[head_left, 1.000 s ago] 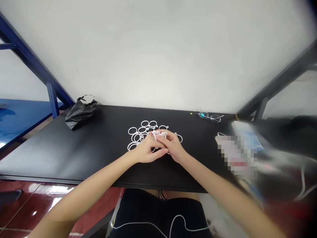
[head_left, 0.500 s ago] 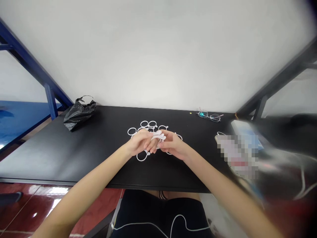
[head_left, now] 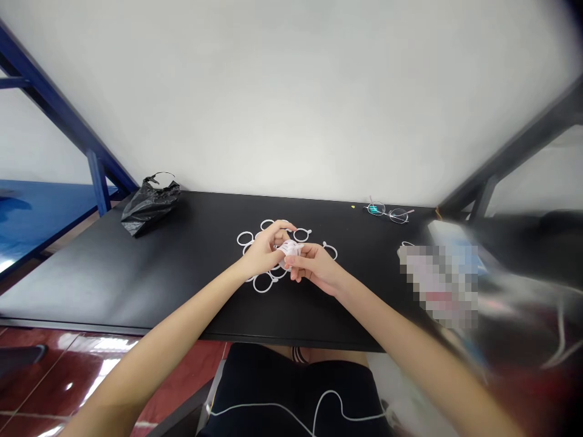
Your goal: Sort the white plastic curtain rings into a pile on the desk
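Observation:
A bunch of white plastic rings, gathered together, sits between my two hands above the black table. My right hand pinches the bunch from the right, thumb on top and fingers curled below. From the left, my left hand curls round the same bunch, its index finger arched over the top and thumb near the front. Parts of the rings and of the left fingers are hidden. Several loose rings lie on the table under and around my hands, among them a front ring and a right ring, each with a small knob.
A crumpled black plastic bag lies at the back left of the black table. Eyeglasses rest near the wall. A blurred box and pixelated items stand at the right. A white cable crosses my lap.
My hands have parted from their clasp around the rings. The left fingers first pointed down by the bunch, then lifted and arched over it. The right hand keeps its grip.

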{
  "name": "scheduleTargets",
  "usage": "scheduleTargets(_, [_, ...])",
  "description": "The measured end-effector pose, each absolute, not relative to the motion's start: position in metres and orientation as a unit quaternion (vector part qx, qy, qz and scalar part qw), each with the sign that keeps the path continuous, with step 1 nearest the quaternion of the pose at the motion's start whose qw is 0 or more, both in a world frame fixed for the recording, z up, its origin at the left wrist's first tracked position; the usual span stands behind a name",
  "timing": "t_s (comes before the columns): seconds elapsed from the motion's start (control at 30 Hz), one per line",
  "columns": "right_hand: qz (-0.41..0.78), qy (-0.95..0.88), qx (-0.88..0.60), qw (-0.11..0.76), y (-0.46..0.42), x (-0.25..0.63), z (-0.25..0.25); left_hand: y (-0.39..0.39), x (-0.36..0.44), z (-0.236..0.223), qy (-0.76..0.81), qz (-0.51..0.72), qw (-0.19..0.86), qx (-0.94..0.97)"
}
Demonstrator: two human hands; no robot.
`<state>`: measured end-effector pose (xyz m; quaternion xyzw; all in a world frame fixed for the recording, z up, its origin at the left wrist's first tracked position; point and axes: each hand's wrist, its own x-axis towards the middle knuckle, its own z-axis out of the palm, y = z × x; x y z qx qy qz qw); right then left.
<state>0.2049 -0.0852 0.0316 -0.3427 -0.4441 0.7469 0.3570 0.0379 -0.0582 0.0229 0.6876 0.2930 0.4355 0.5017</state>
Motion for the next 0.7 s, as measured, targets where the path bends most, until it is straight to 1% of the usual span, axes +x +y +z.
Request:
scheduleTargets(0.1, [0.728,-0.486,-0.342,0.343,-0.092,0.197,0.031,-0.056,0.029,0.023,0.296,0.424,0.342,0.785])
scheduleTargets(0.13, [0.706,-0.508,-0.344,0.353,-0.094,0.193,0.031,-0.055,0.026,0.024,0.293,0.422,0.297,0.805])
scheduleTargets(0.17, [0.686,-0.523,-0.344,0.371,-0.097,0.19,0.031,-0.054,0.023,0.025,0.287,0.423,0.265,0.818])
scheduleTargets(0.23, [0.652,-0.548,-0.338,0.4,-0.102,0.185,0.029,-0.053,0.02,0.026,0.279,0.434,0.24,0.823])
scheduleTargets(0.33, [0.611,-0.578,-0.331,0.428,-0.109,0.185,0.026,-0.053,0.022,0.027,0.277,0.427,0.274,0.816])
scheduleTargets(0.5, [0.537,-0.668,-0.295,0.422,-0.115,0.194,0.029,-0.056,0.027,0.027,0.262,0.39,0.425,0.774])
scheduleTargets(0.57, [0.493,-0.712,-0.275,0.418,-0.116,0.197,0.032,-0.057,0.027,0.029,0.281,0.385,0.467,0.745])
scheduleTargets(0.7, [0.401,-0.777,-0.264,0.408,-0.113,0.199,0.036,-0.056,0.028,0.028,0.35,0.372,0.519,0.686])
